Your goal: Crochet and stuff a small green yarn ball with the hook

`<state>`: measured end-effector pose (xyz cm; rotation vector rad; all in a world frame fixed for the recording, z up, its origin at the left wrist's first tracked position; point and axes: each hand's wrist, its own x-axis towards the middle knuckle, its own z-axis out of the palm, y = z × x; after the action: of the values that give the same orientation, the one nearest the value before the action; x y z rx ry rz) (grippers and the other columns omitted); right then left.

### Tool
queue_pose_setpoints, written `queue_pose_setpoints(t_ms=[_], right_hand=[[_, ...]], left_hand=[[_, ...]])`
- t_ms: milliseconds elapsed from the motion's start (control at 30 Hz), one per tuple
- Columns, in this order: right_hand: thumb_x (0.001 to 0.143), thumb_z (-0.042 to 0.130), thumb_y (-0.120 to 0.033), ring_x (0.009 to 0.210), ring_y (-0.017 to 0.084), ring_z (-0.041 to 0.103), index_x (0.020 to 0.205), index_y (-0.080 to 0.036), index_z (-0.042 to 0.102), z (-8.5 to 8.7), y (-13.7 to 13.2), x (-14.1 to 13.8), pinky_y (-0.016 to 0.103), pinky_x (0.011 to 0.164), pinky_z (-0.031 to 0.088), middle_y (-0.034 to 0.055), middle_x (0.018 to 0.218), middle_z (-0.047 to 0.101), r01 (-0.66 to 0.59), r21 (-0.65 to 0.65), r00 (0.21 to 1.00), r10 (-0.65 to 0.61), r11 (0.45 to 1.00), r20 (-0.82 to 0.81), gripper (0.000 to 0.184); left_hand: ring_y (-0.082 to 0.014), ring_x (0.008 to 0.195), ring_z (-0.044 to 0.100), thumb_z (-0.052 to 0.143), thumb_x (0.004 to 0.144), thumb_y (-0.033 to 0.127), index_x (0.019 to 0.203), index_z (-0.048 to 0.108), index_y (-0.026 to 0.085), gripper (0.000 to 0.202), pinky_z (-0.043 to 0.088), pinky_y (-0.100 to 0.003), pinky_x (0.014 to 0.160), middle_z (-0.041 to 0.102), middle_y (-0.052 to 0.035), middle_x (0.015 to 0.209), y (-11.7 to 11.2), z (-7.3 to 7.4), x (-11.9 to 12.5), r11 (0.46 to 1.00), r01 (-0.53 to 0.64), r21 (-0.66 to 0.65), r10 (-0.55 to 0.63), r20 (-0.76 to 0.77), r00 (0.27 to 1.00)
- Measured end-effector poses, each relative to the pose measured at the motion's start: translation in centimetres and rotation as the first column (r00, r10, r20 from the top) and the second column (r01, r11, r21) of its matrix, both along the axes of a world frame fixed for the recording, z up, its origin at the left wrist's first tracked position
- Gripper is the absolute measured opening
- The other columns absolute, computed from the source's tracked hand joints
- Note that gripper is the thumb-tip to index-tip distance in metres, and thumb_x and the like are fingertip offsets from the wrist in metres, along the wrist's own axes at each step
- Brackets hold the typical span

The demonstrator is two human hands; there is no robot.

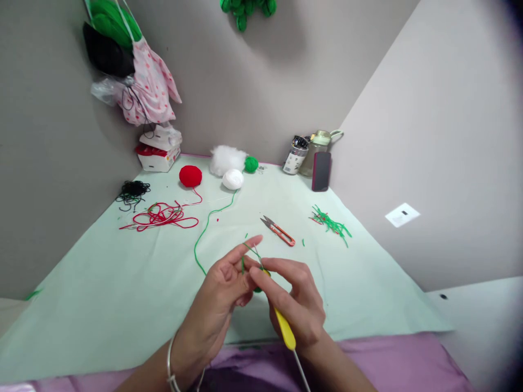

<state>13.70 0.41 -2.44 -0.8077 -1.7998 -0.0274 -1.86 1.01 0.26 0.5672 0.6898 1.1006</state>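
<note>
My left hand (220,288) is closed on a small green crochet piece (257,289), mostly hidden by the fingers. Green yarn (196,245) runs over its raised index finger and trails back across the table. In my right hand (300,296) is a crochet hook (285,329) with a yellow handle, gripped between thumb and fingers. The hook's metal tip meets the yarn close to the left fingertips. Orange-handled thread snips (281,233) lie just beyond both hands.
On the pale green cloth (143,305) are a red yarn ball (190,176), tangled red yarn (163,216), black yarn (133,191), a white ball (232,179), white stuffing (226,159), a green ball (251,164) and green scraps (330,223). A phone (321,171) leans against a bottle (308,158).
</note>
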Motion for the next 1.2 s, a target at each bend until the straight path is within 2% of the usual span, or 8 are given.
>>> queue_pose_setpoints(t_ms=[133, 300, 467, 600, 767, 967, 1033, 1200], right_hand=[[0.102, 0.061, -0.011, 0.085, 0.020, 0.072, 0.117, -0.030, 0.080, 1.1, 0.4, 0.3, 0.034, 0.073, 0.061, 0.0051, 0.094, 0.078, -0.160, -0.199, 0.939, 0.087, 0.967, -0.333, 0.030], [0.104, 0.065, -0.025, 0.070, 0.015, 0.065, 0.099, -0.027, 0.082, 2.2, 1.1, 0.2, 0.029, 0.067, 0.055, 0.0014, 0.079, 0.071, -0.440, -0.339, 0.747, 0.130, 0.832, -0.651, 0.018], [0.102, 0.069, -0.027, 0.082, 0.017, 0.066, 0.100, -0.027, 0.084, 1.5, 1.0, -0.6, 0.030, 0.071, 0.054, 0.0038, 0.087, 0.074, -0.408, -0.337, 0.800, 0.154, 0.849, -0.579, 0.015], [0.102, 0.069, -0.027, 0.080, 0.018, 0.066, 0.102, -0.028, 0.083, 1.2, 1.1, -0.7, 0.031, 0.070, 0.054, 0.0034, 0.086, 0.074, -0.451, -0.329, 0.763, 0.167, 0.830, -0.625, 0.014], [0.104, 0.065, -0.024, 0.076, 0.016, 0.065, 0.101, -0.028, 0.082, 1.3, 1.0, 0.1, 0.031, 0.072, 0.054, 0.0021, 0.086, 0.074, -0.412, -0.322, 0.754, 0.120, 0.853, -0.646, 0.017], [0.101, 0.070, -0.031, 0.065, 0.013, 0.062, 0.092, -0.023, 0.081, 2.0, 1.3, 0.7, 0.027, 0.063, 0.053, 0.0011, 0.078, 0.069, -0.542, -0.341, 0.633, 0.107, 0.768, -0.767, 0.016], [0.101, 0.069, -0.032, 0.068, 0.015, 0.064, 0.093, -0.024, 0.081, 1.9, 1.2, 0.5, 0.029, 0.065, 0.054, 0.0022, 0.080, 0.070, -0.555, -0.351, 0.655, 0.136, 0.754, -0.744, 0.017], [0.102, 0.069, -0.031, 0.086, 0.021, 0.071, 0.096, -0.025, 0.082, 1.4, 1.0, 0.4, 0.034, 0.076, 0.059, 0.0058, 0.088, 0.077, -0.455, -0.378, 0.771, 0.145, 0.806, -0.620, 0.016]], left_hand=[[-0.0021, 0.054, 0.026, 0.092, 0.079, 0.022, 0.118, 0.084, 0.022, 0.040, 0.026, -0.015, 0.049, 0.050, 0.0063, 0.073, 0.6, 0.6, -0.8, 0.998, 0.021, -0.057, -0.017, 0.074, 0.997], [-0.0068, 0.070, 0.050, 0.092, 0.079, 0.023, 0.120, 0.084, 0.032, 0.043, 0.043, -0.016, 0.069, 0.063, 0.0039, 0.079, 0.4, 0.7, -0.8, 0.991, -0.110, 0.073, 0.114, -0.056, 0.992], [-0.0111, 0.082, 0.060, 0.092, 0.080, 0.025, 0.132, 0.078, 0.033, 0.055, 0.047, -0.024, 0.085, 0.069, 0.0026, 0.085, -0.1, 0.5, 0.0, 0.995, -0.084, 0.057, 0.087, -0.062, 0.994], [-0.0115, 0.082, 0.058, 0.094, 0.077, 0.025, 0.133, 0.077, 0.029, 0.059, 0.046, -0.027, 0.086, 0.068, 0.0023, 0.086, -0.1, 0.8, 0.0, 0.998, -0.067, 0.016, 0.067, -0.041, 0.997], [-0.0115, 0.081, 0.054, 0.096, 0.074, 0.026, 0.130, 0.079, 0.026, 0.059, 0.043, -0.026, 0.083, 0.067, 0.0016, 0.086, 0.2, 1.0, -0.4, 0.999, -0.040, -0.032, 0.039, -0.034, 0.999], [-0.0119, 0.078, 0.050, 0.093, 0.075, 0.029, 0.119, 0.084, 0.023, 0.045, 0.042, -0.025, 0.077, 0.063, 0.0001, 0.085, 0.4, 0.6, -0.7, 1.000, 0.015, -0.026, -0.015, -0.005, 1.000], [-0.0124, 0.079, 0.052, 0.092, 0.077, 0.028, 0.119, 0.084, 0.028, 0.043, 0.043, -0.026, 0.080, 0.063, 0.0008, 0.085, 0.2, 0.5, -0.5, 1.000, 0.002, 0.025, -0.001, -0.035, 0.999], [-0.0143, 0.083, 0.053, 0.088, 0.084, 0.030, 0.127, 0.080, 0.034, 0.044, 0.045, -0.027, 0.081, 0.064, 0.0009, 0.089, -0.2, 0.0, -0.2, 0.988, 0.021, 0.154, 0.008, -0.185, 0.983]])
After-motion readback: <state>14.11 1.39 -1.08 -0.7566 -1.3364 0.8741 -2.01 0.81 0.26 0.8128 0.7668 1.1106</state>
